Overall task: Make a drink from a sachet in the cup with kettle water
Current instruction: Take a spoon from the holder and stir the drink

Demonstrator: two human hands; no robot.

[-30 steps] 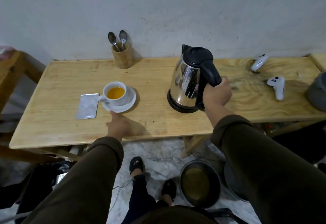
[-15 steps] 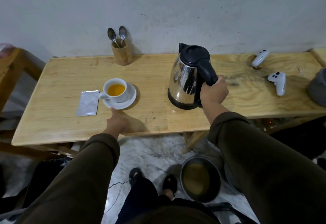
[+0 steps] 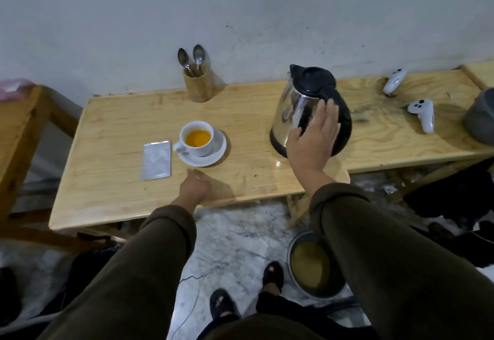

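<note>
A white cup (image 3: pixel 197 139) holding orange liquid sits on a white saucer (image 3: pixel 216 153) near the middle of the wooden table (image 3: pixel 112 179). A silver sachet (image 3: pixel 157 159) lies flat just left of the saucer. The steel kettle (image 3: pixel 299 104) with a black lid and handle stands upright on the table to the right. My right hand (image 3: pixel 312 139) hovers in front of the kettle's handle with fingers spread, holding nothing. My left hand (image 3: pixel 193 188) rests on the table's front part, a little in front of the saucer, and nothing is in it.
A wooden holder (image 3: pixel 197 85) with two spoons stands at the back against the wall. Two white controllers (image 3: pixel 422 111) lie at the right, beside a grey object (image 3: pixel 481 120). A metal bowl (image 3: pixel 315 264) of liquid sits on the floor under the table edge.
My right hand has let go of the kettle's handle and opened. The kettle now stands on the table. My left hand stays in front of the saucer.
</note>
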